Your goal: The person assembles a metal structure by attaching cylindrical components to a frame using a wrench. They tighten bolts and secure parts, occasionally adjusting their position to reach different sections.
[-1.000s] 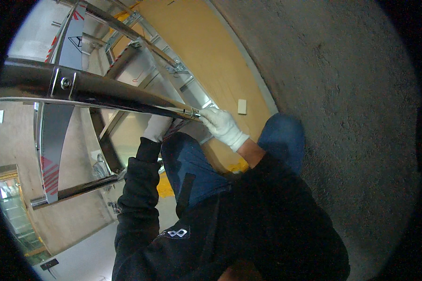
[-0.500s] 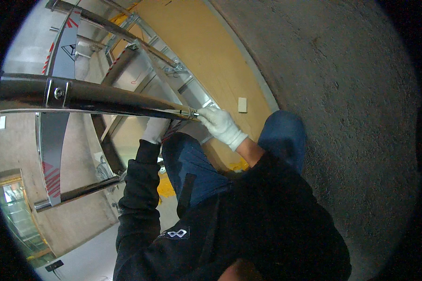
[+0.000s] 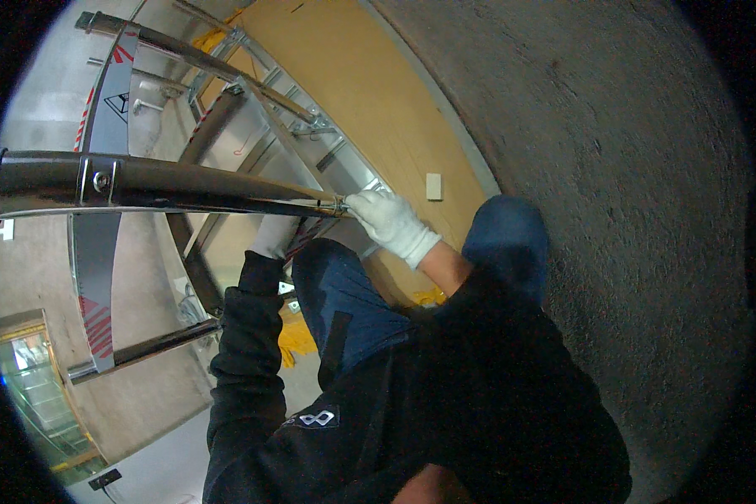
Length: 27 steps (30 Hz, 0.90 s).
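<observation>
A thick, shiny metal tube (image 3: 202,186) runs from the left edge toward the middle. It belongs to a metal frame with grey cross panels (image 3: 98,269) marked with red stripes. My right hand (image 3: 391,225), in a white knitted glove, is closed at the tube's far end, by a small metal fitting (image 3: 342,204). Its fingertips are partly hidden, so the exact grip on the fitting is unclear. My left hand (image 3: 274,236), also gloved in white, reaches beneath the tube next to my left knee. The tube and knee cover its fingers.
A yellowish board (image 3: 378,92) lies along the dark rough floor (image 3: 630,168), with a small pale block (image 3: 433,186) on it. Aluminium ladder-like parts (image 3: 315,126) stand behind the tube. Yellow cloth-like material (image 3: 296,338) shows beside my knee. A window (image 3: 46,386) is at lower left.
The left end of the tube sits slightly lower in the picture, and the frame has shifted a little. My right hand has moved slightly left with the tube's end; my left hand has barely moved.
</observation>
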Each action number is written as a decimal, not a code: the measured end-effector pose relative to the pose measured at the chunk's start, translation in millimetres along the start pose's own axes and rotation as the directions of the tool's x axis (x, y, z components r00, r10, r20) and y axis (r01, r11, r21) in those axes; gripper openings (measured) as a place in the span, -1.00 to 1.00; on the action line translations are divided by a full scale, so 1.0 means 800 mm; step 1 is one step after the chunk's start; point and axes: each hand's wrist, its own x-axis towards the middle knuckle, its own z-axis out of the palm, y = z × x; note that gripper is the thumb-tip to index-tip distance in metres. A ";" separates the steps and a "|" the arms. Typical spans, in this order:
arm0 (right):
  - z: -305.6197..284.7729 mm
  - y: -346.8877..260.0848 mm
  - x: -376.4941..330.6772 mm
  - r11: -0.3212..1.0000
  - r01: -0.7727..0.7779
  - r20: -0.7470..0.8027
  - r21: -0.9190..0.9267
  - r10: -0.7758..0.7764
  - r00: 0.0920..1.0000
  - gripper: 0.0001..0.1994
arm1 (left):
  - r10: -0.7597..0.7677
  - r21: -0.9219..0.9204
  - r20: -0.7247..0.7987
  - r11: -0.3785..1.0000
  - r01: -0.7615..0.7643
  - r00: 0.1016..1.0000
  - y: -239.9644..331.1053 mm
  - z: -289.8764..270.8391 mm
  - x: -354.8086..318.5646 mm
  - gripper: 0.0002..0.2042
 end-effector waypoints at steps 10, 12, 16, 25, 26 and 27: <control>-0.016 -0.074 0.019 -0.593 -0.372 0.688 0.714 0.499 0.526 -0.88 | 0.166 0.239 0.177 0.949 -0.206 0.970 -0.039 -0.036 0.035 -0.81; -0.006 -0.091 0.030 -0.750 -0.149 0.727 0.644 0.540 0.425 -0.90 | 0.107 0.150 0.145 0.980 -0.129 0.984 -0.038 -0.034 0.034 -0.80; -0.001 -0.096 0.033 -0.781 -0.053 0.726 0.622 0.551 0.412 -0.91 | 0.002 -0.105 0.102 0.994 0.009 0.995 -0.016 -0.004 0.013 -0.78; -0.035 -0.067 -0.005 -0.236 -0.504 0.547 0.831 0.514 0.661 -0.76 | 0.192 0.293 -0.058 0.941 -0.167 0.980 -0.057 -0.031 0.027 -0.65; -0.039 -0.062 -0.008 -0.096 -0.577 0.528 0.811 0.547 0.650 -0.74 | 0.161 0.289 -0.086 0.949 -0.130 0.983 -0.056 -0.033 0.022 -0.65; -0.031 -0.051 -0.017 0.098 -0.596 0.443 0.797 0.576 0.687 -0.74 | 0.129 0.281 -0.108 0.955 -0.095 0.986 -0.055 -0.031 0.018 -0.65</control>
